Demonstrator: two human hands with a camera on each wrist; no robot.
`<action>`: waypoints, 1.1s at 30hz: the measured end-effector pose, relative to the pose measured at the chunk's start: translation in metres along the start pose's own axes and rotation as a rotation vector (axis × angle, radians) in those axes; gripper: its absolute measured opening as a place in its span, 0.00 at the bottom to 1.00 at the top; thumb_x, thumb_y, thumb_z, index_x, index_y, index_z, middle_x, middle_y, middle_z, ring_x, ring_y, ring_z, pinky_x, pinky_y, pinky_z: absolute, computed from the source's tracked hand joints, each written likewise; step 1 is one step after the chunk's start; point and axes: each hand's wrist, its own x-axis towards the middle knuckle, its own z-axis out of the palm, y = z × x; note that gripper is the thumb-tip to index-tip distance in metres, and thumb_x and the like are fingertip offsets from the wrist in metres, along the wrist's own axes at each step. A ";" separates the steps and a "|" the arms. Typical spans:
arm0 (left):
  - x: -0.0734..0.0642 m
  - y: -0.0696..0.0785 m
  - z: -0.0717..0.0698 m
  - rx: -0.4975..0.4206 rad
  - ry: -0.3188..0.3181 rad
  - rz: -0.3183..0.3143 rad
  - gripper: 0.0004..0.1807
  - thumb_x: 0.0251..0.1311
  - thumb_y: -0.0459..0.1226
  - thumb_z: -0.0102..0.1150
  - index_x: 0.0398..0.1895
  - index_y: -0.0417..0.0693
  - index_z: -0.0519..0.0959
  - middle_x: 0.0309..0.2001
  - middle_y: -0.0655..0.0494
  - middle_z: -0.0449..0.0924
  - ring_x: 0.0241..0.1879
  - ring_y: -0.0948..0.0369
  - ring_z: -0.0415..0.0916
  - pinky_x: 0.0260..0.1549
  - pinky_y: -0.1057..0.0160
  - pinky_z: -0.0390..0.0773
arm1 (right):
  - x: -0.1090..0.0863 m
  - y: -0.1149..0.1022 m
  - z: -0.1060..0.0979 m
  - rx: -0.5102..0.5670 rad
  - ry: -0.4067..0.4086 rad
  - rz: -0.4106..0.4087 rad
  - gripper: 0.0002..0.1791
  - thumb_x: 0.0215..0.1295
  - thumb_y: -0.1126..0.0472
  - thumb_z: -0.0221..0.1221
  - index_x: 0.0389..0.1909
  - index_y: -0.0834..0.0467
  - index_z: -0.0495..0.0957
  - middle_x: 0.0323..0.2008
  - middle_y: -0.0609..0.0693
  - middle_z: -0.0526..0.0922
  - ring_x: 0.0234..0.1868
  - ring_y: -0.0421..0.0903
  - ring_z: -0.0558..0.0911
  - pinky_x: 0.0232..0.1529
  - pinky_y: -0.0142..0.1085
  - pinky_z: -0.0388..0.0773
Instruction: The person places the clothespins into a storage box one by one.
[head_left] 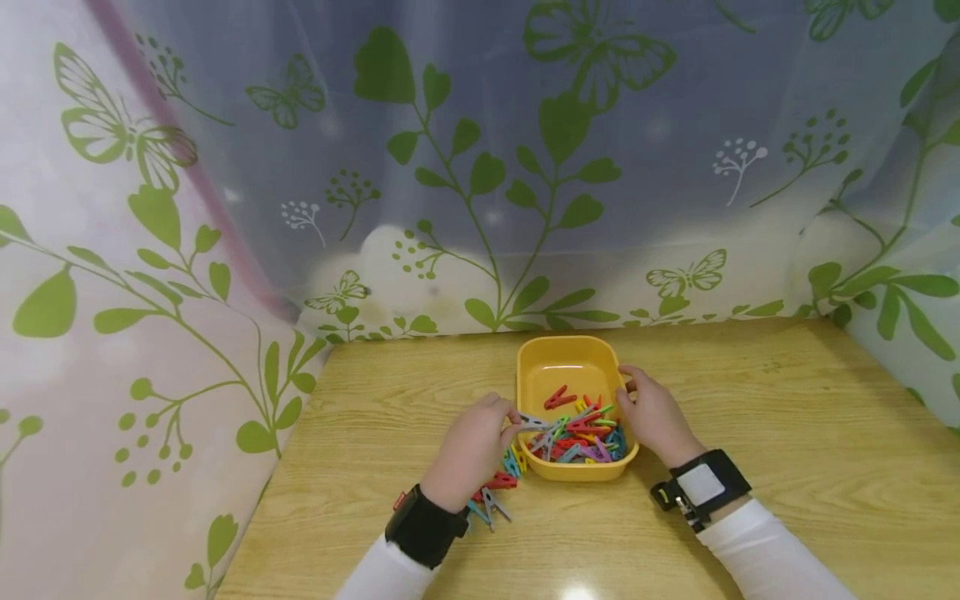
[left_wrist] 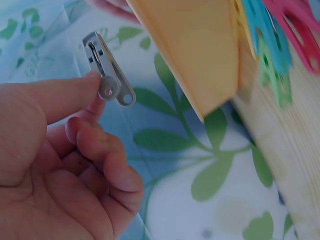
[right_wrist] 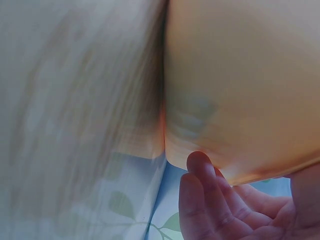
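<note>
Between thumb and index finger, my left hand (head_left: 468, 450) pinches a grey clothespin (left_wrist: 101, 65) over the left rim of a yellow plastic tub (head_left: 577, 472). The other fingers of that hand curl loosely in the left wrist view. My right hand (head_left: 660, 421) grips the tub's right rim, its fingers (right_wrist: 202, 182) against the outer wall. Clothespins of several colours (head_left: 588, 433) lie heaped in the tub's near half, with a red clothespin (head_left: 558, 398) farther back. More clothespins (head_left: 501, 481) lie on the table beside the left hand, which partly hides them.
The wooden table (head_left: 780, 433) extends to both sides of the tub. A curtain (head_left: 480, 167) with green leaves and butterflies hangs behind the table and along both sides. Black straps with devices (head_left: 708, 485) sit on the wrists.
</note>
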 end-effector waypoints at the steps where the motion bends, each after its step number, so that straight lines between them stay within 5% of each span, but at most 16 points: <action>1: 0.001 0.002 0.002 0.000 -0.008 0.016 0.04 0.69 0.37 0.66 0.39 0.46 0.83 0.37 0.56 0.79 0.28 0.67 0.69 0.29 0.70 0.73 | 0.000 0.000 0.000 0.000 0.000 0.000 0.28 0.80 0.59 0.49 0.73 0.69 0.62 0.55 0.72 0.78 0.26 0.47 0.75 0.25 0.36 0.71; 11: 0.006 0.012 0.024 0.060 -0.085 0.097 0.04 0.67 0.39 0.68 0.37 0.49 0.86 0.35 0.61 0.81 0.33 0.68 0.75 0.33 0.72 0.76 | 0.001 0.001 0.001 -0.007 0.009 -0.011 0.28 0.79 0.60 0.49 0.73 0.70 0.63 0.54 0.73 0.78 0.30 0.49 0.77 0.27 0.37 0.72; 33: 0.004 0.005 0.030 -0.046 -0.128 0.045 0.04 0.68 0.39 0.67 0.36 0.50 0.87 0.36 0.61 0.82 0.33 0.69 0.75 0.34 0.70 0.76 | 0.000 -0.002 -0.001 0.006 -0.014 0.021 0.28 0.80 0.59 0.49 0.74 0.69 0.62 0.57 0.73 0.77 0.29 0.48 0.76 0.27 0.36 0.72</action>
